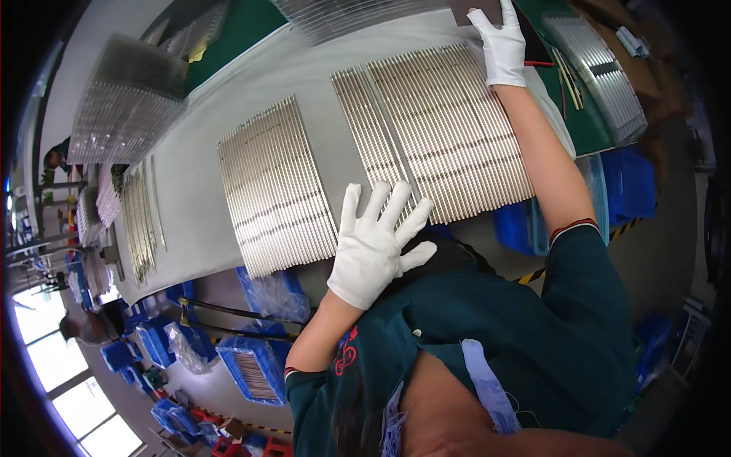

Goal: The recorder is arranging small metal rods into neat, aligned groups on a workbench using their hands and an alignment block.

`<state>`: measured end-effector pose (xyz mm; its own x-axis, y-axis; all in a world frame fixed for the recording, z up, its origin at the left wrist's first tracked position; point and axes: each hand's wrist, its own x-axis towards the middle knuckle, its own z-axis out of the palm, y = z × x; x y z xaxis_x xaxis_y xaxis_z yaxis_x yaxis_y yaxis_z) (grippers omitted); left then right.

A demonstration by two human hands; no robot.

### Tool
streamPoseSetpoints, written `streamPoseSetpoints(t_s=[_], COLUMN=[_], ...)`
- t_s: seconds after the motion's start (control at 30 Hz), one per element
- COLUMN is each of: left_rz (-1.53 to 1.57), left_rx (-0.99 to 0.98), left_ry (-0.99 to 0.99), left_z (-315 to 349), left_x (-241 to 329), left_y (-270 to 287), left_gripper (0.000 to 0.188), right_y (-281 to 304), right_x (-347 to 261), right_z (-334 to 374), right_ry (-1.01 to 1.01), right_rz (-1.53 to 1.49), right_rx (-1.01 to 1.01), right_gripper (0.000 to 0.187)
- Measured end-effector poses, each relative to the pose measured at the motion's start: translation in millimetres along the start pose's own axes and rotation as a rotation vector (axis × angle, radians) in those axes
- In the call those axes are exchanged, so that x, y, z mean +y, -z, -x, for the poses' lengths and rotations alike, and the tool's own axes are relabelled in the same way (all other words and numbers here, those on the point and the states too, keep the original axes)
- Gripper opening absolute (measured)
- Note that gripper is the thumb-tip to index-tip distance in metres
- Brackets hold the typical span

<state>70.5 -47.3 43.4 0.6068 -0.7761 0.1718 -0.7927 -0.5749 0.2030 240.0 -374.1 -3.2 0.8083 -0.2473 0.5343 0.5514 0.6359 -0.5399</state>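
Note:
My left hand (373, 247), in a white glove, spreads its fingers over the near end of a narrow row of thin silvery metal rods (369, 126). My right hand (504, 53), also gloved in white, reaches to the far edge of the table and grips a dark flat piece (466, 11), partly cut off by the picture's edge. Beside my right forearm lies a wide row of the same rods (449, 126), a thin gap parting it from the narrow row. Another block of rods (278, 186) lies to the left of my left hand.
The table has a pale cover (198, 145). Clear ribbed trays stand stacked at left (126, 103) and right (598, 76). Loose thin rods (141, 221) lie at the left end. Blue bins (251, 365) stand below the near edge, and thin sticks (569, 80) lie at far right.

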Motion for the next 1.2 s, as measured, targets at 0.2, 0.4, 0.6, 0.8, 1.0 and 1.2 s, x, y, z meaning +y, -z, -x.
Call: streamPoseSetpoints(t_s=[0.2,0.4,0.6,0.8,1.0,1.2], left_rz=[-0.11,-0.091,0.024,0.006,-0.088,-0.108], left_rx=[-0.082,-0.069,0.008,-0.021,-0.064,-0.067], left_ry=[0.13,0.04,-0.071,-0.074,0.035,0.056], left_z=[24.2,-4.6,-30.4,-25.1,6.9,13.3], left_x=[-10.9,-2.1,13.0,8.0,-4.4,-5.7], left_y=[21.6,11.2,-12.1,-8.2,8.3,10.0], left_gripper=[0.074,0.076,0.074,0.071,0.075,0.077], right_y=[3.4,-1.5,-5.7,-3.6,0.3,-3.3], right_x=[6.8,6.1,9.2,8.0,6.0,8.2], right_z=[-5.8,-6.1,-8.5,-8.9,-7.1,-7.0], right_ry=[0.076,0.036,0.033,0.049,0.038,0.029], right_rz=[1.132,1.187,1.154,1.226,1.239,1.202], right_rx=[0.405,0.434,0.434,0.422,0.416,0.403], right_gripper=[0.071,0.071,0.072,0.072,0.072,0.073])
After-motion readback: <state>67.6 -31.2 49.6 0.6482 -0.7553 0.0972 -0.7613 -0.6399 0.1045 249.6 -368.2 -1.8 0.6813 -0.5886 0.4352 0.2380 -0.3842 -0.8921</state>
